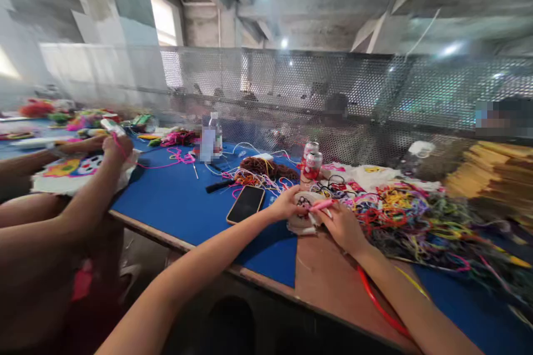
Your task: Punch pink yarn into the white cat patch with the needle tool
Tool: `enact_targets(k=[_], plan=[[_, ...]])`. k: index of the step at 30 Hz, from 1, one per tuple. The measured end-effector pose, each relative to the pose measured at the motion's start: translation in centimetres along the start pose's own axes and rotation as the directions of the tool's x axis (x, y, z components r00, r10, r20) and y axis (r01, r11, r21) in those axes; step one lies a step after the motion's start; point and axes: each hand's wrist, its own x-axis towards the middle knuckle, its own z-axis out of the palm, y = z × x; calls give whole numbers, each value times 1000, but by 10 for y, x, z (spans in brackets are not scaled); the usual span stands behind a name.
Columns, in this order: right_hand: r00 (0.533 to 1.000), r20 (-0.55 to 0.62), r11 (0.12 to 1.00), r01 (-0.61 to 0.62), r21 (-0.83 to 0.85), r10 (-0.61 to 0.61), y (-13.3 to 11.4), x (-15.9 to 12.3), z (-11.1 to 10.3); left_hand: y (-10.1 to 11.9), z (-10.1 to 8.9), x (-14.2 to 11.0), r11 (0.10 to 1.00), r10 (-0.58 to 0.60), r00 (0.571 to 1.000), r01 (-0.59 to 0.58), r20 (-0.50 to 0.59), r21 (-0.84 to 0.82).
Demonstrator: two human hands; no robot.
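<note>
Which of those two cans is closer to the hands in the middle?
The front can, just beyond the left hand and right hand; it partly hides the rear can.

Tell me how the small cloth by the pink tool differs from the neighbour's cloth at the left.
Pattern: the small cloth bears dark, looping marks, while the neighbour's cloth carries bright patches, one yellow and orange, another white with dark spots.
Size: the neighbour's cloth shows wider in the picture than the small cloth.
Tool: the pink tool is at the small cloth; a whitish one is above the neighbour's cloth.
Both are pale.
</note>
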Motion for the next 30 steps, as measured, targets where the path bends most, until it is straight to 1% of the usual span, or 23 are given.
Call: enact_targets(k=[3, 5, 8, 14, 20, 30], plan=[[1000, -13, 1000, -17, 7, 17, -1, 1, 0, 1, 1, -1, 999, -22, 1000, 23, 16, -42], [1000, -19, 999, -23, 27, 24, -1, 2, -1, 0, 1, -1, 998, -14, 1000, 15, 16, -56], [999, -19, 998, -27, 60, 28, -2, 3, -2, -2, 0, 1, 999, 1, 1000, -1, 8, -40], [998, -32, 994, -53, 94, 56, -4, 4, -3, -3, -1, 1, 999, -24, 1000, 24, 6, -25], [995, -68, 994, -61, 86, 67, -5, 4, -4, 0, -1, 0, 999, -36, 999, 36, -32, -1], [994, -98, 997, -35, 71, 42, -2, 3, -2, -1, -2, 0, 1000, -2, 1000, 2, -23, 24]])
